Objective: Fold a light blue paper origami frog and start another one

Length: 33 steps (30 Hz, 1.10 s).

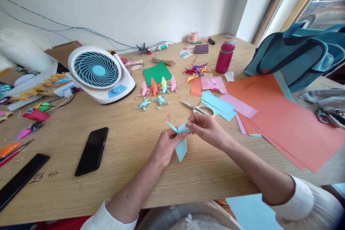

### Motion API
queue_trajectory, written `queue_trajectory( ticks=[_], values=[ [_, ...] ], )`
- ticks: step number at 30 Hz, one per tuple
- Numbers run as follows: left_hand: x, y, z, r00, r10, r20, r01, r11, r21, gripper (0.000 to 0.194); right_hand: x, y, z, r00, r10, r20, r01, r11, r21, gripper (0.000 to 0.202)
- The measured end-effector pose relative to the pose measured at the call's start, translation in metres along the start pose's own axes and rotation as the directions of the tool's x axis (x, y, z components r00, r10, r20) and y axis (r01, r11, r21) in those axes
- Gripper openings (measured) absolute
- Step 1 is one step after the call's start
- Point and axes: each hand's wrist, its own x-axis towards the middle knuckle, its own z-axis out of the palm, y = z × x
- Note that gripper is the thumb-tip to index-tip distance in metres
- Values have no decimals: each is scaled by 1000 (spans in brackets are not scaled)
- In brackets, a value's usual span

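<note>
A light-blue folded paper figure (181, 150) is held between both hands above the near middle of the table. My left hand (169, 143) pinches its body between thumb and fingers; a thin pointed limb sticks out to the upper left and a flat flap hangs below. The fingers of my right hand (203, 127) are closed on a small tip at the figure's right side. Just beyond lie white-handled scissors (201, 109), blades pointing left. Farther back, two light-blue paper frogs (145, 104) lie before a row of pink, orange and green folded figures (154, 86).
Orange sheets (283, 115) and light-blue paper strips (219, 105) cover the right side, near a red bottle (225, 56) and a teal bag (293, 57). A white fan (101, 73) stands back left, with a black phone (91, 151) nearer. Green paper (157, 72) lies behind the figures.
</note>
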Motion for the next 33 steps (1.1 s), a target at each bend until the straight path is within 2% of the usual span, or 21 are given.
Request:
queue_trajectory(
  ticks=[7,12,16,20,24,29,33],
  values=[
    [-3,10,4,993,-101,58,104,993,-51,33,-1,-2,-4,993,-105,49,108,992,-58,18],
    [-4,11,3,994,-98,54,99,995,-25,35,-1,0,-5,996,-83,41,87,992,-90,18],
    [-1,7,0,996,-91,2,91,996,19,36,-4,-5,-1,994,-110,13,111,983,-149,16],
    [0,5,3,995,-24,-94,34,993,111,30,-10,-13,3,964,-266,2,250,904,-345,12],
    [-2,8,5,998,30,-59,-19,983,182,27,-11,-15,-4,931,-346,120,363,830,-424,8],
    [-5,12,2,1000,16,5,-17,975,220,29,-9,-15,-18,875,-351,334,479,728,-491,8],
    [-3,7,-3,998,48,30,-54,960,276,27,-11,-17,-21,835,-342,432,546,617,-566,14]
  ],
)
